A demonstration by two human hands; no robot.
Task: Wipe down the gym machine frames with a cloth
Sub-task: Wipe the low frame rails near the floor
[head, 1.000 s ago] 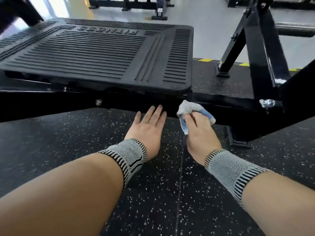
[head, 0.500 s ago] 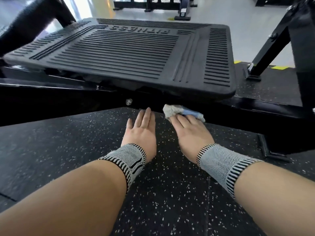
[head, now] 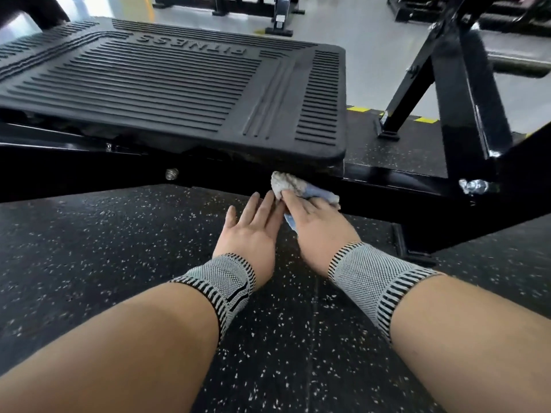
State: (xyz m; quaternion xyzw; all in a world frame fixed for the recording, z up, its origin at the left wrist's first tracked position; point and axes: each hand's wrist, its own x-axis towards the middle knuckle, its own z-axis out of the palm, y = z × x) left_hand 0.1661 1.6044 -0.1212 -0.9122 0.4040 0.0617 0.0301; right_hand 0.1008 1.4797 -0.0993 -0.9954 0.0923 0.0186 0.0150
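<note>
- The right hand holds the cloth bunched under its fingers and presses it against the black frame bar, just below the near right corner of the footplate.
- The left hand lies flat with straight fingers beside it and grips nothing; whether it rests on the floor or hovers just above, I cannot quite tell from here.
- To do this stroke well, I would keep the cloth flat to the bar's face and run it in one long pass along the length, not dab at it.
- The shadowed gap under the footplate likely hides dust; tuck a fold of the cloth up into it.
- The bolt to the left and the bright fitting to the right could snag the fabric, so work around each with a fingertip.
- Turn the cloth to a cleaner side once it greys.
</note>
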